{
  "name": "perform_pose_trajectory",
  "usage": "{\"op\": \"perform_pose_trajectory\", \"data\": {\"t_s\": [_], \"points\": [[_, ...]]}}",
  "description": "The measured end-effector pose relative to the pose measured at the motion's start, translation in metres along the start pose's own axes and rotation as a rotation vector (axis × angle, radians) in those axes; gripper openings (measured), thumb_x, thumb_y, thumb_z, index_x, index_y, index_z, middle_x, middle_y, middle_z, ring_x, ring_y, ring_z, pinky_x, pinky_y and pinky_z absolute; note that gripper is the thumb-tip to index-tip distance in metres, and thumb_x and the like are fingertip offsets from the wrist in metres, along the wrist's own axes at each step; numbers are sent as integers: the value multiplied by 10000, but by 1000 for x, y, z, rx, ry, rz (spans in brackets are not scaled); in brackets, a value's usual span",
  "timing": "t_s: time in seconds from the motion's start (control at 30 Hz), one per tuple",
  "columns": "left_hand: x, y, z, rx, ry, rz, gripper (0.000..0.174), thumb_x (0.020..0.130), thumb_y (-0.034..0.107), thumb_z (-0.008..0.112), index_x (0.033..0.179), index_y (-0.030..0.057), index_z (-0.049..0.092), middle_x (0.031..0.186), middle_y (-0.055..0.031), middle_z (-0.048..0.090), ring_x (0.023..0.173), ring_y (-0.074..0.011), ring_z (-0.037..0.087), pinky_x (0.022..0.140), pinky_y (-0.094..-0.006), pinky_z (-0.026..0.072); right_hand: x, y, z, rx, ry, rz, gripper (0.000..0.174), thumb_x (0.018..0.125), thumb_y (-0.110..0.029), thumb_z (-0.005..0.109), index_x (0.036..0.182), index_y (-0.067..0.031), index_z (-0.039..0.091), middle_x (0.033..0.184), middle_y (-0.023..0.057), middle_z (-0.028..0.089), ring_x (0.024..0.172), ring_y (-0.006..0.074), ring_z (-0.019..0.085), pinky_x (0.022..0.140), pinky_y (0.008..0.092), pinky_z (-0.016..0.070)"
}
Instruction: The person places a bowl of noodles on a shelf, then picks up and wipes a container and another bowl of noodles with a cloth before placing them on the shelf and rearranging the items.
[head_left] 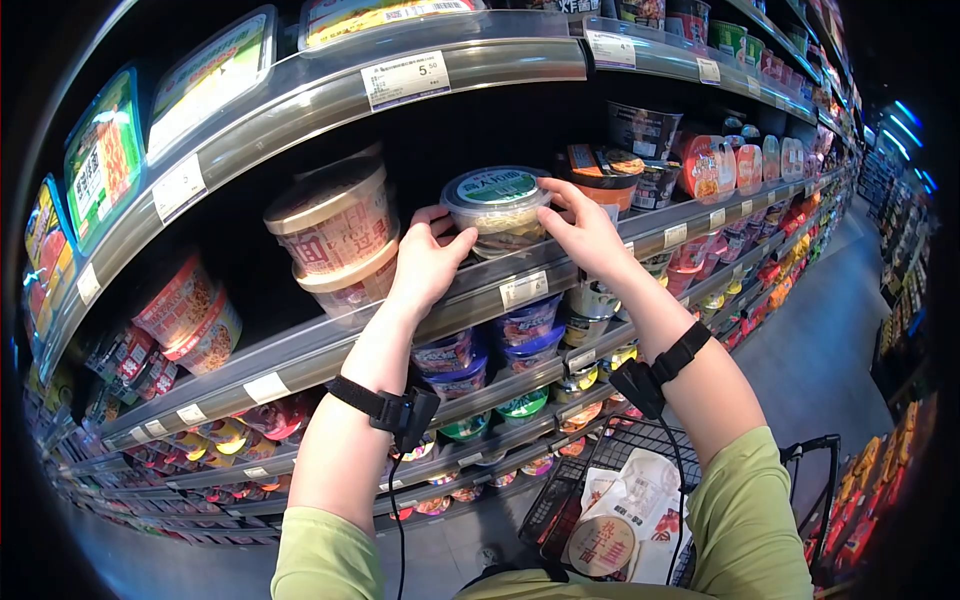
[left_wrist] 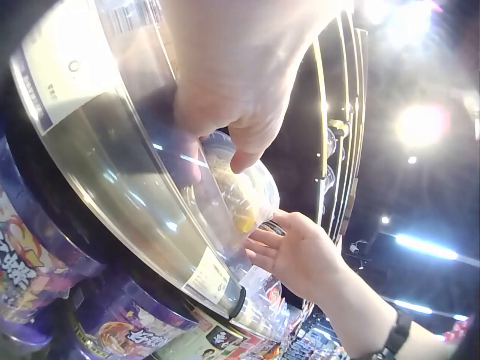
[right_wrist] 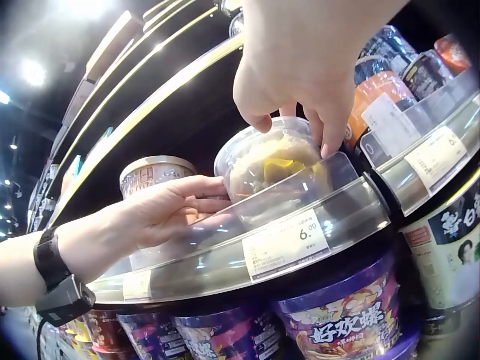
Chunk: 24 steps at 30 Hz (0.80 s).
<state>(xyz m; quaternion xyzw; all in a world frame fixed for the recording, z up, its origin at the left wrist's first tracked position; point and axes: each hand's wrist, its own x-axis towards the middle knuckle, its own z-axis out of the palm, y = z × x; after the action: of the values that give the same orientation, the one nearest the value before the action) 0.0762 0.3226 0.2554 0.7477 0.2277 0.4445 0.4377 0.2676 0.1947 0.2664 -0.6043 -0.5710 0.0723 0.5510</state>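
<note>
A round clear plastic noodle bowl (head_left: 497, 228) with a green-and-white label on its lid stands at the front of the middle shelf, behind a clear shelf lip. Pale noodles and a yellow packet show through its wall in the right wrist view. My left hand (head_left: 428, 262) holds the bowl's left side, its thumb toward the front. From the right, my right hand (head_left: 585, 228) grips the bowl near the lid's rim, fingers on top and thumb lower down. In the right wrist view the left hand's fingers (right_wrist: 211, 196) lie along the bowl's side, partly behind the shelf lip.
Two stacked paper noodle tubs (head_left: 330, 225) stand to the left, and an orange-and-black tub (head_left: 600, 178) to the right. Purple tubs (head_left: 530, 335) fill the shelf below. A black shopping cart (head_left: 560, 490) holding packages stands below my arms. Another shelf edge (head_left: 490, 65) runs overhead.
</note>
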Motion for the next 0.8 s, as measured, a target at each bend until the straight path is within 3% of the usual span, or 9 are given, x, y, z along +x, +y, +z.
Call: {"op": "perform_pose_trajectory", "data": {"t_s": [0.1,0.33,0.5,0.57,0.6,0.67,0.73,0.8], "points": [[3,-5,-1,33,-10,14,656,855,198,704,1344,-103,387,1285,-287,557,1126,-279,618,951,-347,513,2,9,3,3,75,-60,527,905,-283,608,1372,-70,492,1244,217,615,1008,261,672,895,361,512],[-3,6,-1,95,-27,-1,624,876,155,692,1364,-72,376,1301,-253,555,1098,-223,607,920,-307,513,-1,7,4,12,56,-42,554,905,-264,610,1403,-79,452,1274,213,595,1025,241,662,909,350,505],[-5,8,1,105,6,-2,592,873,147,678,1351,-71,405,1298,-248,563,1109,-237,612,939,-316,503,-10,5,4,64,-23,-30,654,901,-227,616,1483,-128,333,1329,205,557,1080,257,636,929,356,495],[-4,5,2,176,55,41,575,879,147,668,1346,-72,413,1307,-247,560,1135,-247,605,947,-325,499,-14,8,6,11,-7,-48,722,901,-214,608,1525,-155,251,1386,219,497,1206,286,554,987,371,451],[-4,3,4,196,127,123,575,837,173,679,1305,-79,457,1249,-262,594,997,-265,685,879,-335,541,-18,7,7,4,20,-83,726,898,-209,606,1526,-144,247,1404,222,477,1231,292,531,1001,366,436],[-6,-1,6,244,166,160,555,833,160,675,1286,-81,465,1236,-265,599,978,-270,691,862,-340,549,-29,8,6,-16,87,-164,731,885,-191,604,1515,-90,248,1428,231,440,1287,312,476,1032,357,399],[-10,0,12,291,272,256,468,822,121,664,1211,-78,497,1185,-267,618,911,-277,706,815,-359,567,-47,7,5,-107,171,-277,617,878,-138,582,1435,-18,345,1371,232,472,1258,349,487,1036,389,403],[-10,-2,16,347,383,323,341,820,110,665,1083,-52,519,1003,-201,640,789,-255,680,728,-350,555,-68,11,1,-164,194,-374,462,866,-85,566,1303,17,458,1281,224,519,1209,374,508,1033,415,410]]}}
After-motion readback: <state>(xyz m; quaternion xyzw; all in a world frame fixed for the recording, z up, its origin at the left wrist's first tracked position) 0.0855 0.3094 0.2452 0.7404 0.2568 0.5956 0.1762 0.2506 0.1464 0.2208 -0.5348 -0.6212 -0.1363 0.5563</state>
